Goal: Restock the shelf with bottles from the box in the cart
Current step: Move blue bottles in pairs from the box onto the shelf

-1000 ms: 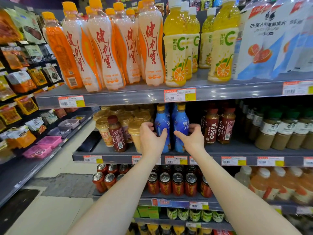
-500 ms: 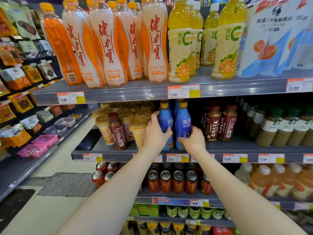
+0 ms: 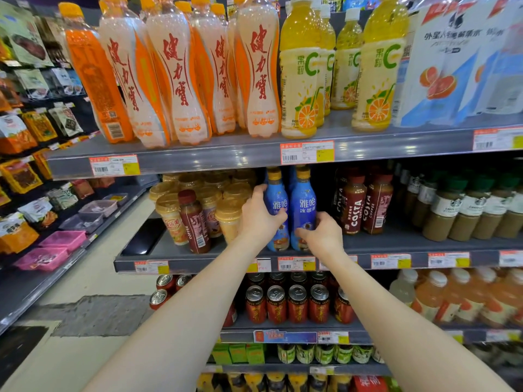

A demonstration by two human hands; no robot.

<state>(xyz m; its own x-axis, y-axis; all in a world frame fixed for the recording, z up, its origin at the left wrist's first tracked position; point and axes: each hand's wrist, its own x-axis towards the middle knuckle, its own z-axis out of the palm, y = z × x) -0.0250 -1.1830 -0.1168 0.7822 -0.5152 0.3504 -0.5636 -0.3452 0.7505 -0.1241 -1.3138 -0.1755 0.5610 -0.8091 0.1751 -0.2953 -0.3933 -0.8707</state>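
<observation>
Hands (image 3: 256,219) gripping blue bottles (image 3: 304,205), arms outstretched

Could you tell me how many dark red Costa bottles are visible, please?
3 dark red Costa bottles: two together right of the blue plastic bottles, one among the tan lidded cups. More may hide behind.

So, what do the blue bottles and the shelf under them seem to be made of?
Blue bottles: probably plastic under a glossy printed sleeve; light glints on it. Shelf: likely painted metal, grey, semi-matte, with soft reflections on its edge.
</observation>
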